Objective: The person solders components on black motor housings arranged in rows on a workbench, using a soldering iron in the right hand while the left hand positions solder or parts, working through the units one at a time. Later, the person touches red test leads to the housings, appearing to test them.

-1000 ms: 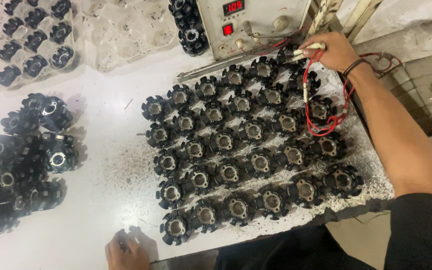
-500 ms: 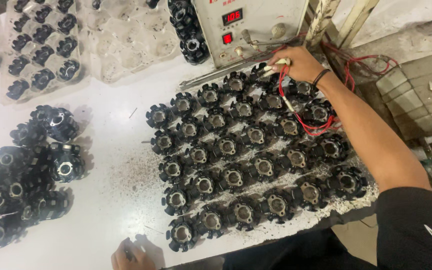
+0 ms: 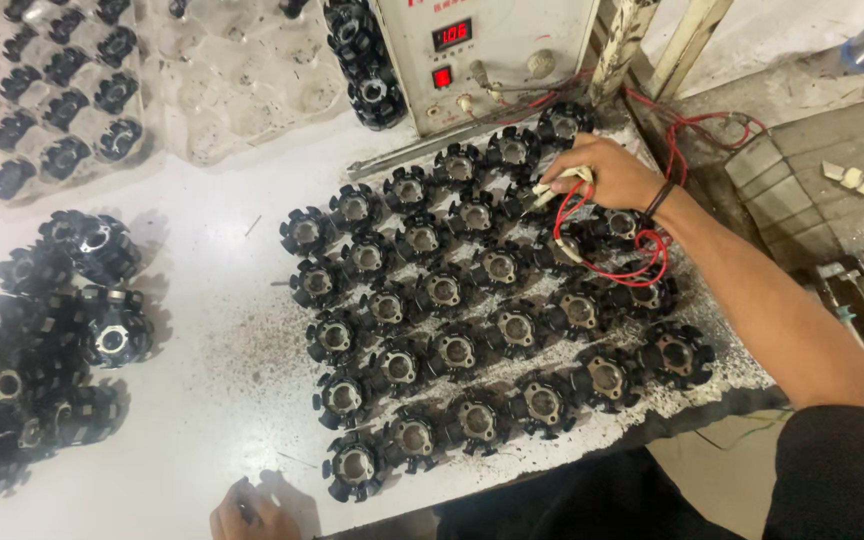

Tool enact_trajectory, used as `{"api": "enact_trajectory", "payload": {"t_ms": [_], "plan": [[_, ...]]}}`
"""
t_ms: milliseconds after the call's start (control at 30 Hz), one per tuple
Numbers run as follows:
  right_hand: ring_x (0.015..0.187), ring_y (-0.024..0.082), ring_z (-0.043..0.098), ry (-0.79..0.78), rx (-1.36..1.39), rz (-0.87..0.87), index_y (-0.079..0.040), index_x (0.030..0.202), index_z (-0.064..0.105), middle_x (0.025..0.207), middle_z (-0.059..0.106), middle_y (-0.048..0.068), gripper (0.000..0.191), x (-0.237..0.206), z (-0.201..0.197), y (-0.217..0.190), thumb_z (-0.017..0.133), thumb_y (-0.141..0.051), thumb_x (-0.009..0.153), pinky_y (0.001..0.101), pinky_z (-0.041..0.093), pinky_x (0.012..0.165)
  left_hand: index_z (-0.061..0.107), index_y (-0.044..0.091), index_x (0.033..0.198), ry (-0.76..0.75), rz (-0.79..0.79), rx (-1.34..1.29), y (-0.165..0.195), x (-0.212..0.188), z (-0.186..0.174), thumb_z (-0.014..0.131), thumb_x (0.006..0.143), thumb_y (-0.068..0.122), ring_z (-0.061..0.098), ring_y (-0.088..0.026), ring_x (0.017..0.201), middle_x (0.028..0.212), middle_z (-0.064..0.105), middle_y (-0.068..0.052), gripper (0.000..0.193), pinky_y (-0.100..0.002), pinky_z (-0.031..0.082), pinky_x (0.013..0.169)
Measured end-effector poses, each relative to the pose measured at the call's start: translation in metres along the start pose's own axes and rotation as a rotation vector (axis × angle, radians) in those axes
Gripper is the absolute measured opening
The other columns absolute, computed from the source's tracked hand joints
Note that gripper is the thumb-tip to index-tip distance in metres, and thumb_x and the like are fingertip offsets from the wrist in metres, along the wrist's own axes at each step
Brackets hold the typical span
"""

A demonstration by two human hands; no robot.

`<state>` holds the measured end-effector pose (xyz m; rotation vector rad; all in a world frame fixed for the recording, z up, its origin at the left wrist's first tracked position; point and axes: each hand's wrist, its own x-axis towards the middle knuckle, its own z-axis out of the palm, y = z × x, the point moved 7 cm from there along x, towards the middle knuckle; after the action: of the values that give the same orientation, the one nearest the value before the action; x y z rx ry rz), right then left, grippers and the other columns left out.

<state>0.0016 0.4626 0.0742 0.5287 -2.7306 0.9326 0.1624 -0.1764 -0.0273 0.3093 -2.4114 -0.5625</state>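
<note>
Fingers of right hand (image 3: 607,175) hide the probe tip (image 3: 544,190).

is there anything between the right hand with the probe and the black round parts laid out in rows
Nothing visible. The right hand holds a pale probe with its tip right at the black round parts in the upper rows. Only its own red wires loop over nearby parts. The left hand rests at the table edge.
</note>
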Motion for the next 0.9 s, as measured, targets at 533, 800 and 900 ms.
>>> {"api": "enact_trajectory", "payload": {"t_ms": [533, 800, 900], "plan": [[0.084, 0.023, 0.058, -0.051, 0.055, 0.035, -0.014, 0.104, 0.080, 0.083, 0.071, 0.003, 0.018, -0.084, 0.003, -0.009, 0.078, -0.020, 0.087, 0.0384, 0.046, 0.076, 0.073, -0.004, 0.106, -0.026, -0.002, -0.009, -0.005, -0.009, -0.008, 0.068, 0.100, 0.005, 0.069, -0.033, 0.084, 0.099, 0.069, -0.020, 0.013, -0.041, 0.056, 0.073], [0.083, 0.022, 0.058, -0.058, 0.022, 0.008, -0.012, 0.101, 0.079, 0.087, 0.075, 0.002, 0.017, -0.078, 0.017, -0.004, 0.078, -0.018, 0.085, 0.0393, 0.047, 0.077, 0.074, -0.003, 0.102, 0.022, 0.019, 0.020, 0.009, -0.004, -0.012, 0.070, 0.094, 0.007, 0.068, -0.032, 0.083, 0.099, 0.068, -0.018, 0.013, -0.040, 0.056, 0.071], [0.085, 0.021, 0.057, -0.063, -0.005, 0.025, -0.012, 0.103, 0.079, 0.085, 0.073, 0.002, 0.017, -0.091, 0.008, -0.024, 0.078, -0.020, 0.087, 0.0381, 0.045, 0.076, 0.073, -0.003, 0.106, 0.008, 0.027, -0.017, 0.013, -0.006, -0.016, 0.068, 0.100, 0.005, 0.067, -0.031, 0.081, 0.097, 0.068, -0.018, 0.012, -0.040, 0.055, 0.071]]}}
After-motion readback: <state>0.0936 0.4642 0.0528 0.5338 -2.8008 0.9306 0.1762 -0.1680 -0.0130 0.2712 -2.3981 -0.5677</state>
